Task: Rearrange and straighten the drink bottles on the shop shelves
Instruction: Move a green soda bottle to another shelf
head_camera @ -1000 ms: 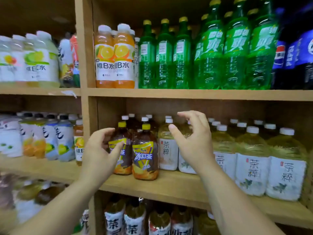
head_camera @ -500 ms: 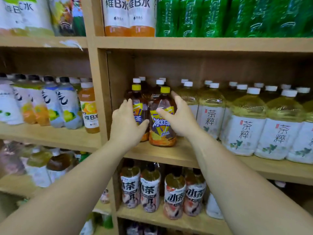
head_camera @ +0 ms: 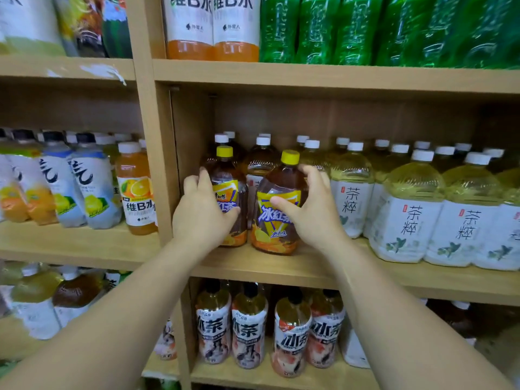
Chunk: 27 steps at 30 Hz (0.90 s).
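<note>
Two brown iced-tea bottles with yellow caps stand at the left end of the middle shelf (head_camera: pixel 281 266). My left hand (head_camera: pixel 201 213) wraps the left iced-tea bottle (head_camera: pixel 226 178), which stands against the wooden upright. My right hand (head_camera: pixel 311 212) grips the right iced-tea bottle (head_camera: pixel 278 209), which sits nearer the shelf's front edge and leans slightly left. Behind them stand darker white-capped tea bottles (head_camera: pixel 261 159). To the right runs a row of pale green tea bottles (head_camera: pixel 410 209) with white labels.
A wooden upright (head_camera: pixel 157 164) divides the shelving. In the left bay stand an orange vitamin-water bottle (head_camera: pixel 135 190) and blue-white bottles (head_camera: pixel 92 187). Orange bottles (head_camera: pixel 213 26) and green soda bottles (head_camera: pixel 351 29) fill the shelf above. Iced-tea bottles (head_camera: pixel 250 330) line the lower shelf.
My view has dropped and come closer to the middle shelf. Both hands reached in and closed around the two yellow-capped bottles; the right bottle now leans slightly.
</note>
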Tool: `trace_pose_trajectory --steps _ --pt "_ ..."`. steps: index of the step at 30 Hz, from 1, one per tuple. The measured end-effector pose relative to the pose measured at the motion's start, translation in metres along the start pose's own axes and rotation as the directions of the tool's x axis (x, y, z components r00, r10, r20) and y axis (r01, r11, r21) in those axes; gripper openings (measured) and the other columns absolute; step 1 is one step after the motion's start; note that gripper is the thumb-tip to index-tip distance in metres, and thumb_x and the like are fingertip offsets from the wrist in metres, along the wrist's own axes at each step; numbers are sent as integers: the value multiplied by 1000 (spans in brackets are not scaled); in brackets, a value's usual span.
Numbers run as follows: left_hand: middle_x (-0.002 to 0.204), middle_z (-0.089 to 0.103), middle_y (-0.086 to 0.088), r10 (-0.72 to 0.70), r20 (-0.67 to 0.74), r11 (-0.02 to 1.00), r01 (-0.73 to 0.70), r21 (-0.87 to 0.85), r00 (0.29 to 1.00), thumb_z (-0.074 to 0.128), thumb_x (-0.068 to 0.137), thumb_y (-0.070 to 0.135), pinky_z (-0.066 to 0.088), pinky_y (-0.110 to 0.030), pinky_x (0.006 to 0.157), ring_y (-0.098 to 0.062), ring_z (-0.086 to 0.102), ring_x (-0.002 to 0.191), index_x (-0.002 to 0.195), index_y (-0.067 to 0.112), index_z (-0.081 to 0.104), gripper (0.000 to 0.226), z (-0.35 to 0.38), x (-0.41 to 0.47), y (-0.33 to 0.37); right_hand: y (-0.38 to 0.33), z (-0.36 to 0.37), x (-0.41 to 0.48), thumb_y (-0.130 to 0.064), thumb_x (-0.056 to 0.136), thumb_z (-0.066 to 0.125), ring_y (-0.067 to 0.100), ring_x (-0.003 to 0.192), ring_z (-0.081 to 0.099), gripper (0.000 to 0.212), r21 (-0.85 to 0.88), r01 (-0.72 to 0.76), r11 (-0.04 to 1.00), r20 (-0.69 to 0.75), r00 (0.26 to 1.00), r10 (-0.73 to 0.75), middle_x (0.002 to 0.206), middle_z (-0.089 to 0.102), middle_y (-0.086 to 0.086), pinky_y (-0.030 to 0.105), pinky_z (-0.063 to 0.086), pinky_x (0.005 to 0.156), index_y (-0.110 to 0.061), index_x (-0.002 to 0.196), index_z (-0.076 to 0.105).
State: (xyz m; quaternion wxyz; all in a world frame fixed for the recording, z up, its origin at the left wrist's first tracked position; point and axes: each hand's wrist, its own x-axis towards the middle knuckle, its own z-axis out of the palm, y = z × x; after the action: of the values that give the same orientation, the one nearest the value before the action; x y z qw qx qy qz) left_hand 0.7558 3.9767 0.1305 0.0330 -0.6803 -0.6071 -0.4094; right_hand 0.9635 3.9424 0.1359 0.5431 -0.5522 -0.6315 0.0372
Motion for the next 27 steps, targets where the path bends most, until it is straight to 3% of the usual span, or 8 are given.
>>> trace_pose_trajectory --steps 4,8,13,17,20,24,27 --pt "144 44 -8 42 -28 999 -41 35 999 86 75 53 54 -43 94 -30 57 124 153 16 33 101 -4 4 -1 6 -9 -6 -36 82 85 -3 117 41 76 40 2 999 -24 1000 -1 130 39 -17 1 31 88 -29 145 42" --pt "139 50 -9 60 -16 998 -60 -7 998 89 73 48 51 -42 98 -30 54 126 149 16 34 99 -5 4 1 14 -22 -13 -28 82 86 3 123 51 73 146 14 989 -79 997 -2 134 47 -12 11 39 100 -25 144 47" --pt "138 54 -4 1 76 946 23 -325 997 87 79 37 50 -30 84 -19 60 113 149 27 22 96 3 3 -4 25 -43 -20 -31 83 85 4 128 49 73 92 59 994 -59 997 -54 135 46 -9 0 34 99 -26 147 50" --pt "139 51 1 -32 95 844 78 -530 995 86 81 27 51 -30 95 -14 55 117 149 33 21 94 11 0 -10 29 -55 -29 -52 77 80 -8 129 47 75 116 47 992 -37 998 -43 136 47 -16 13 38 106 -51 144 46" --pt "141 45 1 -28 55 842 54 -538 998 89 78 27 43 -17 93 -9 48 120 150 34 26 95 16 -6 -13 28 -53 -41 -69 75 69 -8 125 54 74 177 -55 983 53 998 46 141 52 -23 25 47 100 -72 139 31" --pt "142 50 4 10 74 846 31 -532 997 91 74 35 49 -40 107 -13 53 127 147 38 31 94 13 -11 -9 39 -49 -55 -61 84 69 -11 121 57 76 303 -112 946 103 991 85 139 54 -33 22 52 90 -72 143 23" --pt "135 56 15 31 96 837 27 -547 995 89 73 43 54 -34 97 -6 58 121 141 48 33 89 11 -21 -4 41 -52 -57 -52 90 71 -15 121 55 74 346 -124 930 132 988 83 133 48 -46 12 54 82 -76 140 21"
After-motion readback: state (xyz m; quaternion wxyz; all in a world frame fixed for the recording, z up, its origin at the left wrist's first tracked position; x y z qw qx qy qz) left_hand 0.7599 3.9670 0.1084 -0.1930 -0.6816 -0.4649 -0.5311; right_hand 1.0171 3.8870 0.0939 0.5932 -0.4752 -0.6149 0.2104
